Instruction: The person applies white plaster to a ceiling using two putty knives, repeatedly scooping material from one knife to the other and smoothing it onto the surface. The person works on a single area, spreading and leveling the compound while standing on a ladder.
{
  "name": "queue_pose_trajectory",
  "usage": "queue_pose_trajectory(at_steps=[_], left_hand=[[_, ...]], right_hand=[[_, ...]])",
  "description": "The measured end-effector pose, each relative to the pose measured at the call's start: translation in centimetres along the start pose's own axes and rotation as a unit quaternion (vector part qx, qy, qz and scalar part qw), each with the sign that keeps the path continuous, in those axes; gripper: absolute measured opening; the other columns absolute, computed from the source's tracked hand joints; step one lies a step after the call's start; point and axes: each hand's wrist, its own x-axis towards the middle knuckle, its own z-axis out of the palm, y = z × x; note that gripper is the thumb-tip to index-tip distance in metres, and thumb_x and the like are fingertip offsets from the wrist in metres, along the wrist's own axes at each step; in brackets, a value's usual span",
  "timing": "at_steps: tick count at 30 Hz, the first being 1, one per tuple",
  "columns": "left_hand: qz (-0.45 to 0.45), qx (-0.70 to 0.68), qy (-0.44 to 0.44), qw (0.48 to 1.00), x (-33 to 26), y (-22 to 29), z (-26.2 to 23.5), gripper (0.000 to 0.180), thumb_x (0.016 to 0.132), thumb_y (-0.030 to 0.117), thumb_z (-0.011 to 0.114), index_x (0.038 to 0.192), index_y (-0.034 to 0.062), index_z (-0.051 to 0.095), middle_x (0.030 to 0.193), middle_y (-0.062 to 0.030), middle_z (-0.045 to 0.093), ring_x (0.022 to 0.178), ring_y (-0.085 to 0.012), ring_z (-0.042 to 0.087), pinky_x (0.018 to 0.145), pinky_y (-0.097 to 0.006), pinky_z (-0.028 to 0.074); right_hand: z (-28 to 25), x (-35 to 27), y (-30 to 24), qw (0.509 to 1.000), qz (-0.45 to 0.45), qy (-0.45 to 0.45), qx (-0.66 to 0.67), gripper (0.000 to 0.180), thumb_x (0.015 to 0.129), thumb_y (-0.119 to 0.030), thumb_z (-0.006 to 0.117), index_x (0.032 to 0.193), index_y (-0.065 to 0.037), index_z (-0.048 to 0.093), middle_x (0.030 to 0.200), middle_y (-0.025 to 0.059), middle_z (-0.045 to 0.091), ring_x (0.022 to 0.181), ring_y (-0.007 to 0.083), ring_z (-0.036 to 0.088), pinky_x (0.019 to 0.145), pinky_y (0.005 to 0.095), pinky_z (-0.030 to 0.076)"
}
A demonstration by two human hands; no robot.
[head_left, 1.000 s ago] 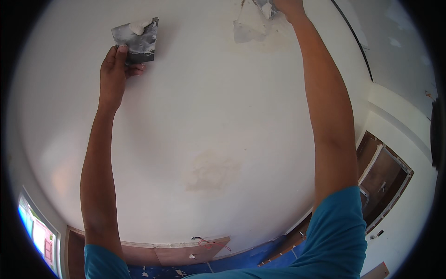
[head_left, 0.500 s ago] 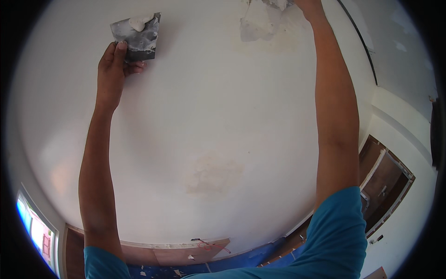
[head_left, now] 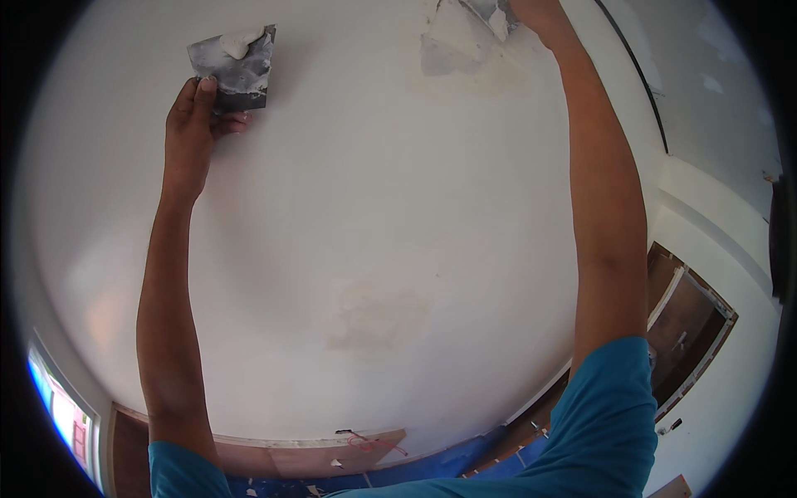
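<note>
My left hand grips a flat grey metal putty blade by its lower left edge, thumb on the face. The blade is smeared with filler, and a white lump of putty sits near its top edge. At the top of the view my right hand is closed on a putty-covered metal scraper, partly cut off by the frame. The scraper lies by a damp grey patch of filler on the white wall.
A beige dried patch marks the wall lower down. Below are a wooden board with a thin red wire and a blue floor covering. A brown door stands right, a bright window left.
My right hand and the scraper have shifted slightly left and down, with more of the scraper's blade showing. The left hand with its blade sits slightly further left.
</note>
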Motion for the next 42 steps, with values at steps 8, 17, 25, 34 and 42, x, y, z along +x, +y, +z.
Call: queue_pose_trajectory(at_steps=[8, 17, 25, 34, 42], left_hand=[[-0.006, -0.010, -0.008, 1.000, -0.2, 0.5, -0.1, 0.044, 0.114, 0.046, 0.052, 0.109, 0.0029, 0.061, 0.095, -0.0093, 0.072, 0.080, -0.0148, 0.073, 0.077, -0.029, 0.061], [0.004, -0.023, -0.029, 0.999, -0.2, 0.4, -0.3, 0.044, 0.115, 0.045, 0.051, 0.109, 0.0026, 0.061, 0.094, -0.0091, 0.072, 0.081, -0.0155, 0.073, 0.078, -0.029, 0.062], [-0.018, -0.026, -0.026, 0.999, -0.1, -0.1, -0.5, 0.044, 0.116, 0.044, 0.049, 0.115, 0.0020, 0.061, 0.096, -0.0079, 0.070, 0.081, -0.0141, 0.070, 0.075, -0.029, 0.058], [-0.117, -0.112, 0.065, 0.985, -12.9, -0.9, -4.1, 0.034, 0.115, 0.035, 0.055, 0.119, 0.0014, 0.058, 0.097, -0.0083, 0.071, 0.082, -0.0155, 0.072, 0.074, -0.027, 0.060], [-0.267, -0.128, 0.120, 0.948, -30.4, 0.2, -5.3, 0.032, 0.112, 0.018, 0.060, 0.139, 0.0026, 0.054, 0.110, -0.0075, 0.067, 0.088, -0.0157, 0.070, 0.072, -0.024, 0.056]], right_hand=[[1.9, -1.5, -2.7, 0.982, -0.096, -0.095, -0.131, 0.020, 0.102, -0.019, 0.067, 0.105, 0.000, 0.062, 0.088, 0.0121, 0.067, 0.074, 0.0219, 0.062, 0.068, 0.0381, 0.051], [2.6, -4.1, -4.5, 0.975, -0.074, -0.188, -0.097, 0.023, 0.104, -0.020, 0.068, 0.111, 0.001, 0.063, 0.091, 0.0094, 0.068, 0.078, 0.0188, 0.061, 0.073, 0.0347, 0.051], [-2.0, -7.4, -5.3, 0.994, 0.089, -0.010, 0.059, 0.018, 0.107, -0.019, 0.065, 0.110, -0.001, 0.063, 0.089, 0.0073, 0.065, 0.077, 0.0177, 0.059, 0.073, 0.0344, 0.050], [-1.6, -31.1, -5.1, 0.985, 0.033, 0.158, -0.053, 0.018, 0.101, -0.014, 0.073, 0.109, 0.000, 0.063, 0.103, 0.0120, 0.072, 0.095, 0.0299, 0.069, 0.082, 0.0415, 0.055], [3.3, -51.6, -4.1, 0.964, 0.193, 0.182, -0.012, 0.016, 0.106, -0.014, 0.071, 0.106, 0.000, 0.062, 0.098, 0.0092, 0.069, 0.089, 0.0201, 0.070, 0.080, 0.0360, 0.059]])
